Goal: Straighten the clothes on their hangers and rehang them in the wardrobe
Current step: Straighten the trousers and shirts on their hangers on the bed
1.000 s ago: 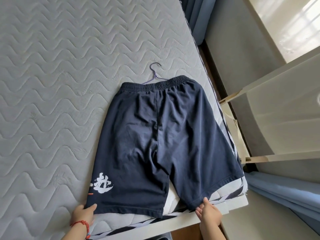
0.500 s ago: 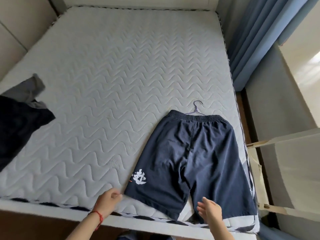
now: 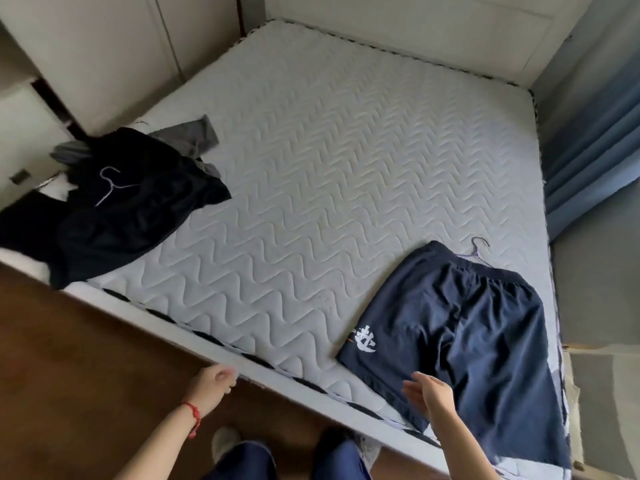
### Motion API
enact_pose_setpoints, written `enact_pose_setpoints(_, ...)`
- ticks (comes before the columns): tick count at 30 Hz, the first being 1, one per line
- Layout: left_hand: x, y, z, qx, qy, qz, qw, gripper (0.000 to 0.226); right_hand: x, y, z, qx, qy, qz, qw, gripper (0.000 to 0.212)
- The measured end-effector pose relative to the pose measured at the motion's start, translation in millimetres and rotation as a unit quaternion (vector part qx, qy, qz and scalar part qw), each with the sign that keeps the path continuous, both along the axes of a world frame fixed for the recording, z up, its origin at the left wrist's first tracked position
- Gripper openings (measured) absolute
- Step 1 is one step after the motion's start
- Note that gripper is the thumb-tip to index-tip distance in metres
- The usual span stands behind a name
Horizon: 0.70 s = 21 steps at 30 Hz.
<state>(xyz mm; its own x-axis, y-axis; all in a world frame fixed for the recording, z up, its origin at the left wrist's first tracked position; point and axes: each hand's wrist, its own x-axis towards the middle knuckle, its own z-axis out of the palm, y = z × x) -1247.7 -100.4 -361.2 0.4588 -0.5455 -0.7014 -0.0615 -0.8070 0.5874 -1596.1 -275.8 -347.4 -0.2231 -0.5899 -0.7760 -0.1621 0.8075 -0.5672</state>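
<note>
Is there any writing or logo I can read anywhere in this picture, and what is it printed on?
White brush-style print near the hem of one leg of the navy shorts: looks like a Chinese character, too blurred to read.
Black clothes pile: no writing visible.
Mattress: none.

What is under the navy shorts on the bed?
A purple hanger pokes out past the waistband of the navy shorts, which lie flat on the mattress. The hanger's body is covered by the fabric.
</note>
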Motion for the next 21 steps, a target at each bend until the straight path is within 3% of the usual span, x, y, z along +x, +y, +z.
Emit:
enact_pose_setpoints(8,127,149,19,-0.011,-0.001,0.243,0.97,0.006,201,66,14,0.045,-0.03,0.187,0.981,0.01)
enact_pose_setpoints(15,154,234,11,0.042,0.03,0.356,0.933,0.011,322,86,24,0.054,-0.024,0.319,0.946,0.015)
enact_pose_setpoints(21,180,231,17,0.034,0.069,0.369,0.926,0.013,387,74,18,0.067,-0.036,0.341,0.937,0.017)
